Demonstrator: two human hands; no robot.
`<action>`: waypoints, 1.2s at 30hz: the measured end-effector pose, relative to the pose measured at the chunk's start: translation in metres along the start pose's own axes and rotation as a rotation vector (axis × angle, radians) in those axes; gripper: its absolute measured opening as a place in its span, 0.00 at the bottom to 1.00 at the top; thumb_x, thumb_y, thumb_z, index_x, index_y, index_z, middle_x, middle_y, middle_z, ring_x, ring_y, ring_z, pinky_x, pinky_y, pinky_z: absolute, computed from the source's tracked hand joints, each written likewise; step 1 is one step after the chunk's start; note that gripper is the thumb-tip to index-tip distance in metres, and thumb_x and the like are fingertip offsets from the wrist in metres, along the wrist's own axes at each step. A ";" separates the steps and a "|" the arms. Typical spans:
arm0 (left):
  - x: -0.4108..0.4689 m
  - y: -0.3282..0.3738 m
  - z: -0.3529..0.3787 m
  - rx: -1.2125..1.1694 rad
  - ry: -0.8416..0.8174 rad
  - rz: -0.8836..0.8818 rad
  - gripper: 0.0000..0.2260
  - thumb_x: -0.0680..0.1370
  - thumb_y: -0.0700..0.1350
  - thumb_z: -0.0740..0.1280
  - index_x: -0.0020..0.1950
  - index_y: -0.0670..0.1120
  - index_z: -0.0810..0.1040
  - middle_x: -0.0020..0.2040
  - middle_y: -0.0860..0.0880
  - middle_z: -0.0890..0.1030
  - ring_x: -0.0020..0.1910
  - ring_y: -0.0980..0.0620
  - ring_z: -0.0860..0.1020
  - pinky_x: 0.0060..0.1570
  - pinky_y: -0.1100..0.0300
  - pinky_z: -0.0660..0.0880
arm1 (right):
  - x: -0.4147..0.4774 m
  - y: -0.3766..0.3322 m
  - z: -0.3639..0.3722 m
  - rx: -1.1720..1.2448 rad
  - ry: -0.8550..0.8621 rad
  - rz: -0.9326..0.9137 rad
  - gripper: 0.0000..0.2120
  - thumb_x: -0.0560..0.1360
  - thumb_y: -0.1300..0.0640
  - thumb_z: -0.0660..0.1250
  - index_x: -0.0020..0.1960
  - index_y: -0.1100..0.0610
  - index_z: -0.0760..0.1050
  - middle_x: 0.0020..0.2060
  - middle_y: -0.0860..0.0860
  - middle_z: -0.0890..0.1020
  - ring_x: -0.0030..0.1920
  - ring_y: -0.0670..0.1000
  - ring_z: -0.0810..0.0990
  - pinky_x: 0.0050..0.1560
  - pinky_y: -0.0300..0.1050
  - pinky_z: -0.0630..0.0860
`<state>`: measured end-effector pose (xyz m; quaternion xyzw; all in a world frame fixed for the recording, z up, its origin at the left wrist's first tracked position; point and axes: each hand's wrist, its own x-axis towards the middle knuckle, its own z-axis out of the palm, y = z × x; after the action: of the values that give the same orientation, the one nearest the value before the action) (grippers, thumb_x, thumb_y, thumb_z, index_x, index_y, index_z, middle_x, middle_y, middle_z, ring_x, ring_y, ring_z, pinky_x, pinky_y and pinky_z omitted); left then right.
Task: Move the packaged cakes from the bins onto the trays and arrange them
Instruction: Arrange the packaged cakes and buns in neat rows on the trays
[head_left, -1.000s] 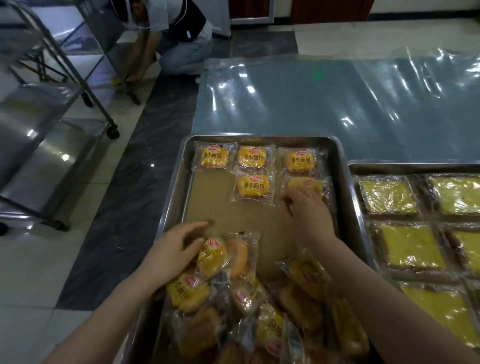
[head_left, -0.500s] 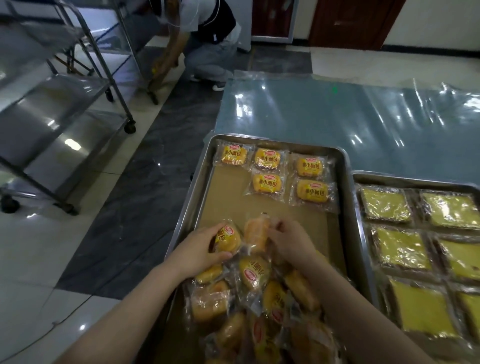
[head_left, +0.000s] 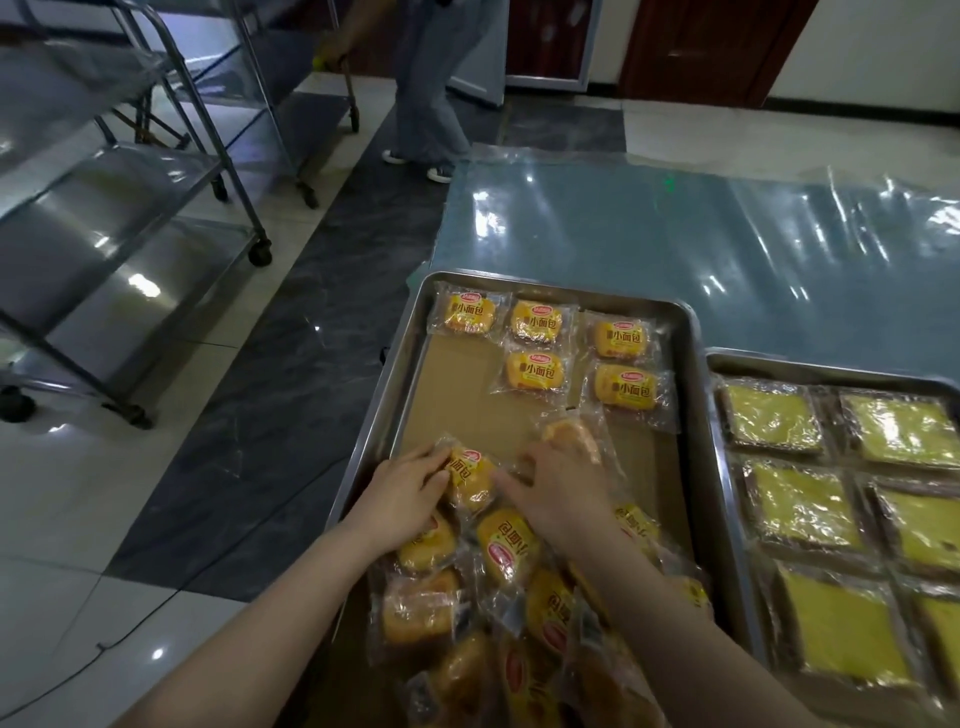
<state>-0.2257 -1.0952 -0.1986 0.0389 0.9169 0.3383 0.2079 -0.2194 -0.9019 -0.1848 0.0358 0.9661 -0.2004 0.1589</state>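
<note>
A steel tray (head_left: 410, 364) lined with brown paper holds several small packaged cakes in yellow wrappers, laid in rows at its far end (head_left: 535, 371). A loose heap of the same cakes (head_left: 509, 561) fills the near end. My left hand (head_left: 402, 496) grips one wrapped cake (head_left: 470, 475) at the top of the heap. My right hand (head_left: 558, 491) holds another wrapped cake (head_left: 571, 436), which sticks out beyond its fingers, plain side up.
A second steel tray (head_left: 727, 358) at the right holds square yellow cakes (head_left: 802, 509) in rows. Both trays lie on a clear plastic sheet (head_left: 675, 244). Wheeled steel racks (head_left: 130, 208) stand at the left. A person (head_left: 426, 104) stands at the back.
My right hand left the far row and came back to the heap, where it took a cake. My left hand lifted its cake to the top of the heap. The person behind stood up.
</note>
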 end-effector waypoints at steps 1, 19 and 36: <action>-0.003 0.001 -0.001 -0.083 0.051 0.004 0.17 0.81 0.47 0.58 0.71 0.53 0.69 0.68 0.52 0.71 0.66 0.52 0.70 0.65 0.58 0.67 | 0.004 -0.006 0.002 0.029 -0.070 0.005 0.15 0.73 0.37 0.62 0.47 0.48 0.75 0.53 0.48 0.77 0.56 0.53 0.74 0.61 0.58 0.70; 0.073 0.009 -0.054 0.006 0.577 0.116 0.12 0.74 0.37 0.69 0.51 0.52 0.81 0.58 0.52 0.77 0.58 0.56 0.74 0.64 0.62 0.67 | 0.126 -0.053 -0.023 0.403 0.273 -0.068 0.10 0.78 0.63 0.62 0.56 0.51 0.74 0.41 0.42 0.77 0.40 0.41 0.76 0.35 0.35 0.72; 0.114 -0.010 0.005 0.621 0.160 0.227 0.36 0.75 0.67 0.46 0.73 0.56 0.29 0.73 0.45 0.29 0.70 0.46 0.27 0.67 0.52 0.34 | 0.076 0.028 -0.018 -0.007 0.490 -0.080 0.15 0.73 0.54 0.68 0.59 0.48 0.73 0.57 0.48 0.71 0.59 0.49 0.67 0.58 0.49 0.70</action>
<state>-0.3272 -1.0755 -0.2483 0.1756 0.9794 0.0661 0.0746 -0.2926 -0.8690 -0.2042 0.0443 0.9771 -0.1886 -0.0881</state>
